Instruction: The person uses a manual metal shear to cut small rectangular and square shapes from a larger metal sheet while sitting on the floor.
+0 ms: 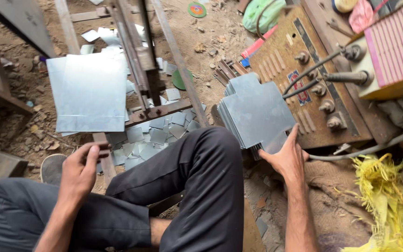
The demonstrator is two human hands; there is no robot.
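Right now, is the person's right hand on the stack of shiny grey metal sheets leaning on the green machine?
Not quite. The head view shows the right hand on the stack of shiny grey metal sheets, but the machine they lean on is rusty brown, not green.

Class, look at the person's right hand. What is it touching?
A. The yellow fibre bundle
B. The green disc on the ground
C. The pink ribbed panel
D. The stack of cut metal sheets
D: the right hand has its fingers on the lower edge of the stack of cut metal sheets, which leans against the brown machine, well clear of the yellow fibre bundle.
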